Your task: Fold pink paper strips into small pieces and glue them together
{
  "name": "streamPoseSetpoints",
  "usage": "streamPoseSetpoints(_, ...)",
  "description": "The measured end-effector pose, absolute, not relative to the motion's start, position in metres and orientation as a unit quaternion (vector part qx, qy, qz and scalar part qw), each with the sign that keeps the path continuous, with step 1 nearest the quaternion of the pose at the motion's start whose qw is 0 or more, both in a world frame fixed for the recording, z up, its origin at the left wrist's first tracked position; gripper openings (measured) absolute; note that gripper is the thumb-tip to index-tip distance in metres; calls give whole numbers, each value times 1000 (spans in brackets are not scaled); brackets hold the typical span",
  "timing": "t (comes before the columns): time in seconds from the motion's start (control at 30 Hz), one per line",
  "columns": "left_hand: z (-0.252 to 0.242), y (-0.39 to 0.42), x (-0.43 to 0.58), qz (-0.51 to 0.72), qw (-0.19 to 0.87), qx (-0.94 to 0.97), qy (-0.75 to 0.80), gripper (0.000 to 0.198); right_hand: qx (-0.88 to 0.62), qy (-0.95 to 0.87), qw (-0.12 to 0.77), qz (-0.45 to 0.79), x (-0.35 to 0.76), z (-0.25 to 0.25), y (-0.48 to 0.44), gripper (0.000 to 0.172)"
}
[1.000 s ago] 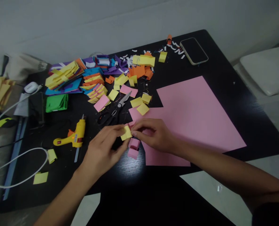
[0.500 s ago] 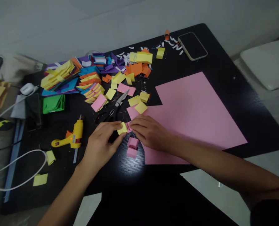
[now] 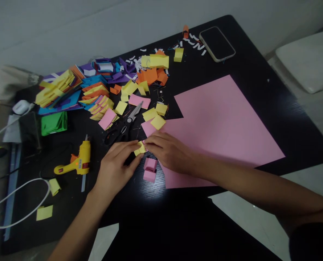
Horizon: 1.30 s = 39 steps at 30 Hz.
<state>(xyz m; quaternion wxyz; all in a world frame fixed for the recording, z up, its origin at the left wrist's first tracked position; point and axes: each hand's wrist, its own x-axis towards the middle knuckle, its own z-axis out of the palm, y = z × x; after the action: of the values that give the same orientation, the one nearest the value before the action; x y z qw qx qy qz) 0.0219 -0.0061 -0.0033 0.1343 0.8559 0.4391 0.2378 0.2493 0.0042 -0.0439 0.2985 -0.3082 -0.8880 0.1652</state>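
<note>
My left hand is closed on a small folded yellow paper piece, pinched between thumb and fingers. Against its right side my right hand grips a small pink paper piece, mostly covered by the fingers. The two pieces meet at the fingertips; whether they are joined I cannot tell. Just below lies a folded pink paper piece on the black table. A large pink paper sheet extends under my right hand and forearm. Beyond the hands are black-handled scissors with open blades and loose yellow paper pieces.
A yellow glue gun lies left of my left hand, near a looped white cable. Stacks of folded coloured paper and green paper sit at the back left. A phone rests at the far right among white scraps.
The view has shifted slightly, so the table's things appear a little further left. Both hands have drawn closer together, and less of the pink piece shows between them.
</note>
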Motion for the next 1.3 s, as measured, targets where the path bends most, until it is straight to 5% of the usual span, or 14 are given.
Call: streamPoseSetpoints(1.3, -11, -9, 22, 239, 137, 861, 427, 9, -312, -881, 315, 167, 249, -43, 8, 28)
